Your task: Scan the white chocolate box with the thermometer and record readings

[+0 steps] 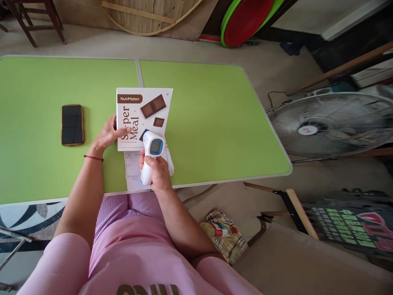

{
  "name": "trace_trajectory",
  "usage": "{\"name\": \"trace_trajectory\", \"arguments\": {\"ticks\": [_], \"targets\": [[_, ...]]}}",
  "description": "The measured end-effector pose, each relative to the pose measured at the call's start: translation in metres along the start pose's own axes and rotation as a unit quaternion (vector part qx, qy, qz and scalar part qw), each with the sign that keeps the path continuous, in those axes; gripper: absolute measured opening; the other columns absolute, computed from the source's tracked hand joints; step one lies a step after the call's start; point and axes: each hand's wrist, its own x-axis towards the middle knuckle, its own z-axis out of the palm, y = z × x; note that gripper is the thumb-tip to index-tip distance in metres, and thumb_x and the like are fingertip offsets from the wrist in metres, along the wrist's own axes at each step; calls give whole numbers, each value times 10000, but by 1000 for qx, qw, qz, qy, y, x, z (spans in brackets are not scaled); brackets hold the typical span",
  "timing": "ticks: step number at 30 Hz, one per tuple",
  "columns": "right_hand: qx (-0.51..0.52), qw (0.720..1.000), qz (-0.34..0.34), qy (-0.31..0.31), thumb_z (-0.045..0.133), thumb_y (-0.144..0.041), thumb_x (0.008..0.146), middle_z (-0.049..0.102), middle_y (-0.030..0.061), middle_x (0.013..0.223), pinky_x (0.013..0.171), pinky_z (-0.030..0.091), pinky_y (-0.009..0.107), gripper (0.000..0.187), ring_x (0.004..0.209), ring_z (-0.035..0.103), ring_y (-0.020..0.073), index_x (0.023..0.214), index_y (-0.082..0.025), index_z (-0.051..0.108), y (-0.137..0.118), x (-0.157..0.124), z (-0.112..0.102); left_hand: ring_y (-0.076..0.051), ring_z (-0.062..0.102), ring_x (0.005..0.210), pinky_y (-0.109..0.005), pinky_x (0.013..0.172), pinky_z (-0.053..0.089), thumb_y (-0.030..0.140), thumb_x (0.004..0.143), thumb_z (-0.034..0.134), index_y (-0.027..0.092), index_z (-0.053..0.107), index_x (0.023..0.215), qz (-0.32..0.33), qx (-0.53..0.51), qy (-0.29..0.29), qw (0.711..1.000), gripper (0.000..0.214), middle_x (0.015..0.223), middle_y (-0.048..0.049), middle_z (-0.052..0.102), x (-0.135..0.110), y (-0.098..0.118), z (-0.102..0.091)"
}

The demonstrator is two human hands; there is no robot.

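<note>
"Over the green tabletop, what are the two hands doing?"

"Both are busy. The right hand is wrapped around the handle of a white-and-blue infrared thermometer, its screen turned up toward the wearer. The left hand grips a white NutriMotion package by its left side, thumb across the printed front and fingers mostly hidden behind."

"Where exactly is the thermometer?"

"Near the tabletop's close edge, its head overlapping the package's lower right corner in this view. I can't tell whether the two touch."

"And what's printed on the package?"

"A brown brand label, chocolate-like pieces and the word 'Meal' running sideways. The thumb reaches over part of the lettering."

"Anything underneath?"

"Some papers with writing, lying at the close edge, partly covered by the package and the right hand."

"What else is around?"

"A smartphone in a brown case lies to the left, well apart from the package, its screen dark. Off to the right, beyond the tabletop, is a large fan with a round wire guard."
</note>
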Motion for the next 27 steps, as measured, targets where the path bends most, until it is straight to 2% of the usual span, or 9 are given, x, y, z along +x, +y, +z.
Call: {"name": "trace_trajectory", "arguments": {"ticks": [7,15,17,19,22,25,27], "targets": [[2,1000,-5,-10,851,-588,628,597,-39,672,580,418,322,486,619,521,154,937,-240,712,1,0,-1,-364,763,1107,-519,978,609,611,704,991,216,665,1213,-6,-19,-10,1000,721,1171,-100,802,-1,-1,-1],[-11,1000,-10,-20,849,-618,644,622,-22,691,576,455,319,523,639,553,170,976,-230,735,8,3,-3,-392,770,1140,-568,1004,626,610,710,986,225,654,1238,-15,-10,-18,1000,733,1172,-106,806,-1,0,-3],[-45,998,-35,-24,834,-634,693,649,-7,719,578,464,318,508,650,567,174,982,-227,743,11,3,-10,-404,767,1156,-595,1029,622,615,711,986,224,658,1244,-16,4,-17,1000,738,1183,-113,807,-1,0,-5],[-103,990,-90,-13,807,-657,759,670,5,744,579,473,317,475,655,576,175,957,-230,744,11,3,-24,-420,749,1206,-629,1078,599,625,716,980,227,671,1261,-19,34,-13,999,742,1228,-125,802,-1,1,-7],[-224,950,-212,47,753,-691,853,697,22,785,614,523,333,463,686,617,193,943,-237,746,4,10,-60,-432,719,1268,-663,1136,562,649,728,973,234,699,1266,-5,67,-6,998,732,1294,-132,791,-1,-1,-9],[-382,865,-300,126,740,-687,886,772,85,988,766,609,405,521,853,710,254,1134,-231,774,-5,27,-106,-420,729,1242,-674,1130,569,686,736,967,235,711,1264,17,58,-9,998,741,1280,-129,801,0,-5,-10],[-478,808,-312,149,745,-684,882,788,150,1136,888,629,482,603,1029,742,328,1267,-221,759,-7,40,-133,-417,746,1222,-677,1114,583,720,737,959,234,704,1287,26,43,-15,999,777,1258,-130,808,0,-6,-8]]}}
